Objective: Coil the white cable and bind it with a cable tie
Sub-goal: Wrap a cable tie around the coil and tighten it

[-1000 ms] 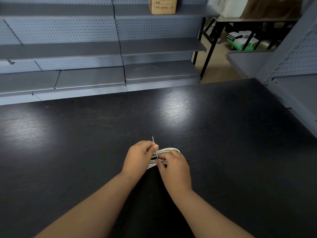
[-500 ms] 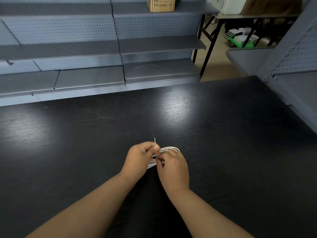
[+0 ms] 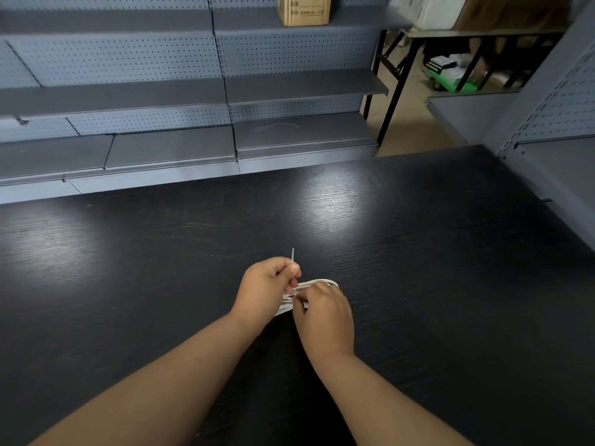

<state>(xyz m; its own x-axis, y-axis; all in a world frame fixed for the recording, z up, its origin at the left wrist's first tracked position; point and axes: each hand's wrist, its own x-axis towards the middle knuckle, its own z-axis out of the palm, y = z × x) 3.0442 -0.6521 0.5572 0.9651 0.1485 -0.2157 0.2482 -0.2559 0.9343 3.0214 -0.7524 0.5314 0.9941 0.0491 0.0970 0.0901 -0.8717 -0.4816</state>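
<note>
Inspecting head view: both hands meet at mid-table, near edge side. White cable lies coiled in flat loops on dark table, mostly hidden under the hands. One loop end shows just beyond right-hand knuckles; several strands show in the gap btwn the two hands, low side.

Left hand: fingers curled, thumb and forefinger pinching cable tie. Tie tail stands roughly upright, sticking out above the pinch. Lower part of tie runs down to the coil btwn the hands; the section round the strands is too small to make out.

Right hand: fingers curled over the coil, thumb side touching the strands right beside the tie. Grips the cable bundle; whether fingertips also touch the tie head, cannot tell.

Hands nearly touching each other at the tie. Coil rests on table, not lifted as far as visible.

Surroundings: grey pegboard shelving behind table; cardboard box on upper shelf.
</note>
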